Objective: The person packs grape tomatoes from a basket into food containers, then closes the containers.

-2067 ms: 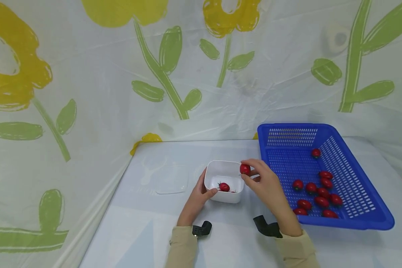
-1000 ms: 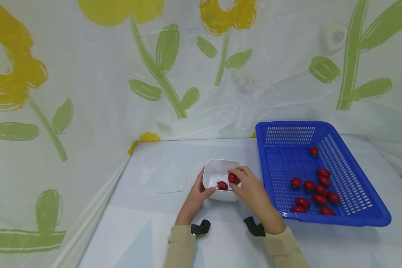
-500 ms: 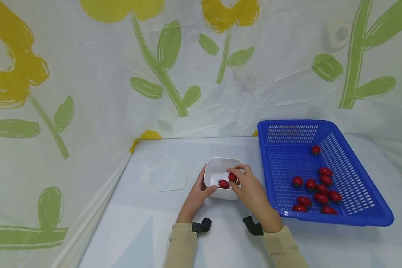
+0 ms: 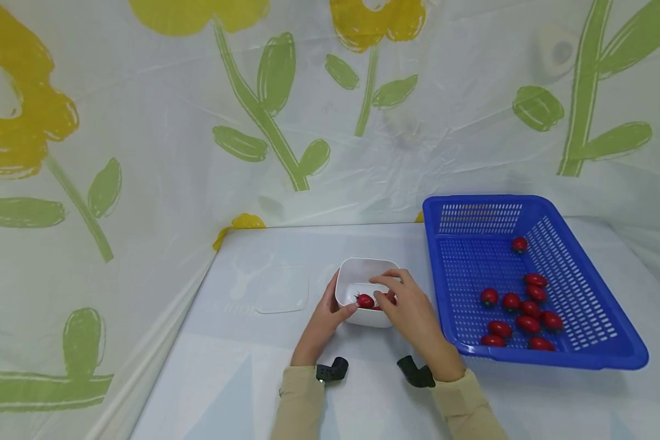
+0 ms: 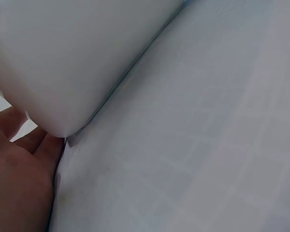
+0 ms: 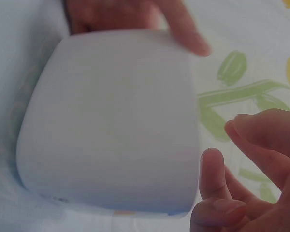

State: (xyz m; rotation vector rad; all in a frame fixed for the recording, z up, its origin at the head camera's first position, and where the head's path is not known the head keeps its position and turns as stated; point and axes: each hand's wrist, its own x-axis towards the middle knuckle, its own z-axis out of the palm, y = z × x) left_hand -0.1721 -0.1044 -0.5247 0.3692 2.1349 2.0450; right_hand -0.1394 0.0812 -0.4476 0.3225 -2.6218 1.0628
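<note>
A small white square container (image 4: 370,319) stands on the table, and my left hand (image 4: 318,327) grips its left side with the thumb at the front rim. In the left wrist view that hand's fingers lie against the container's rounded wall (image 5: 77,58). Inside the container lies a cherry tomato (image 4: 365,300) with a green stem; more red shows beside it, partly hidden by fingers. Over the container's right rim is my right hand (image 4: 415,315), thumb and fingers apart. The right wrist view shows nothing held between the right hand's fingers.
To the right stands a blue perforated basket (image 4: 605,293) holding several cherry tomatoes (image 4: 528,324). A clear lid (image 4: 283,290) lies flat on the table left of the container. Behind the table hangs a white curtain (image 4: 170,122) with printed flowers.
My right hand has moved left from beside the rim to over the container with a cherry tomato, lowered it in, and let it go. The left hand keeps its grip.
</note>
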